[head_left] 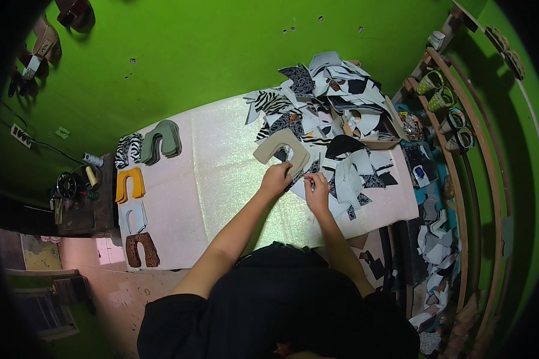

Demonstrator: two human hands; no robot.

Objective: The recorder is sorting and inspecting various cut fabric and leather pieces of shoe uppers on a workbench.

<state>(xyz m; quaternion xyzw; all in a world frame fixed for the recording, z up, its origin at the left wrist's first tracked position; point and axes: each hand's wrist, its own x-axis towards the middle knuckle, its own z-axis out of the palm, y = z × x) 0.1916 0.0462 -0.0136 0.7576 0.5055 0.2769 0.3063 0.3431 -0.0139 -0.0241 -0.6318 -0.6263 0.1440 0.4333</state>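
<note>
A stack of tan U-shaped cut pieces is tilted above the right half of the table. My left hand grips its near end, with the fingers wrapped round the edge. Close beside it, my right hand has its fingers curled together near the stack's lower right corner. Whatever those fingers hold, if anything, is too small to make out. Under and behind both hands spreads a loose heap of black, white and zebra-patterned scraps.
The pale table carries green, zebra, yellow, white and leopard-print U-shaped pieces along its left side. A cardboard box overflows with scraps at the back right. A wooden rack with sandals stands on the right.
</note>
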